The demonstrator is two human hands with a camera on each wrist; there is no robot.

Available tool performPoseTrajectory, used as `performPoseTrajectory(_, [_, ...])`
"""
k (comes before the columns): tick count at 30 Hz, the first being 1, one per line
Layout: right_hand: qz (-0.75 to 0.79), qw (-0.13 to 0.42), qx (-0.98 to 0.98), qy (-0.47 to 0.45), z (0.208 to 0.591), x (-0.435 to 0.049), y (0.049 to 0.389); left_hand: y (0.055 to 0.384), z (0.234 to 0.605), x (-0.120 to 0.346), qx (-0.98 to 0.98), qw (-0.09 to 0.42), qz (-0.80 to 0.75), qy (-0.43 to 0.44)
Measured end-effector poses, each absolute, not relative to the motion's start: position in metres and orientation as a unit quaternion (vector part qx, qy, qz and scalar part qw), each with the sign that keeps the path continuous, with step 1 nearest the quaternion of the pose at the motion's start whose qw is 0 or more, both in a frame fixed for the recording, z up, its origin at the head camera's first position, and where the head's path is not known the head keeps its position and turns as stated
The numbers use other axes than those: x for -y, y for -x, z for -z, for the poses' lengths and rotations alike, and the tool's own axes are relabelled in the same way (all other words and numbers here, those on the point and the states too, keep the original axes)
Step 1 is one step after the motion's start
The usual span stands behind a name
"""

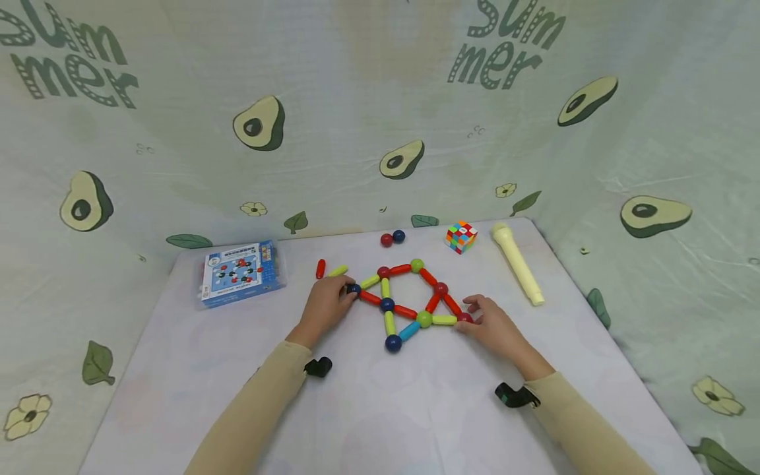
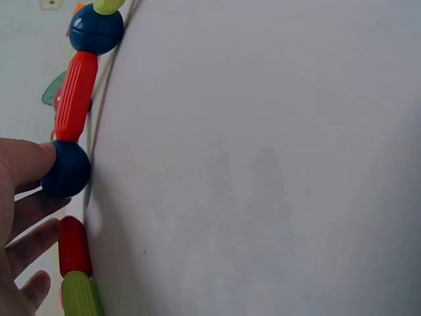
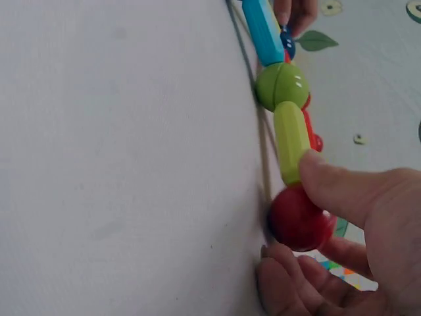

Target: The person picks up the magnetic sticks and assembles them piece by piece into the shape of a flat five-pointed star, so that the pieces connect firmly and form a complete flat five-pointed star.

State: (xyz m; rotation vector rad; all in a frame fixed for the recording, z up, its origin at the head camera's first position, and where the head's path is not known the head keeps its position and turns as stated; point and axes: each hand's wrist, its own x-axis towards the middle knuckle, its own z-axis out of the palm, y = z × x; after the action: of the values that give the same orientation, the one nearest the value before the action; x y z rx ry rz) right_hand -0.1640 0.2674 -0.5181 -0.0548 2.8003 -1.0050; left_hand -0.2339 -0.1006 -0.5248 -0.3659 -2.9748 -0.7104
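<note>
On the table lies a flat figure of coloured rods and balls, joined in several loops. My left hand (image 1: 325, 305) pinches the dark blue ball (image 2: 69, 170) at its left tip, from which a red rod (image 2: 77, 95) runs to another dark blue ball (image 1: 387, 304). At the right corner, my right hand (image 1: 494, 328) holds a red ball (image 3: 299, 220) between thumb and fingers, the thumb also touching the end of a yellow-green rod (image 3: 291, 135). That rod leads to a green ball (image 1: 424, 319). A light blue rod (image 1: 410, 331) joins it to the nearest blue ball (image 1: 394, 343).
Beyond my left hand lie a loose red rod (image 1: 320, 268) and a yellow-green rod (image 1: 338, 271). A blue set box (image 1: 240, 274) stands at the left. Farther back are a loose red ball (image 1: 386, 240), a blue ball (image 1: 399, 235), a puzzle cube (image 1: 460, 237) and a pale yellow stick (image 1: 518, 264).
</note>
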Motion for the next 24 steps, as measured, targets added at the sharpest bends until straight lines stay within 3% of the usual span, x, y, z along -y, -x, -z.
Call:
performPoseTrajectory(6, [0.381, 0.022, -0.924, -0.026, 0.524, -0.276, 0.18, 0.221, 0.526, 0.102, 0.97, 0.045, 0.188, 0.148])
performPoseTrajectory(17, [0.419, -0.009, -0.908, 0.015, 0.521, -0.259, 0.174, 0.193, 0.525, 0.086, 0.967, 0.01, 0.18, 0.177])
performPoseTrajectory(24, [0.361, 0.049, -0.929, 0.063, 0.511, -0.236, 0.164, 0.175, 0.521, 0.073, 0.959, -0.038, 0.21, 0.185])
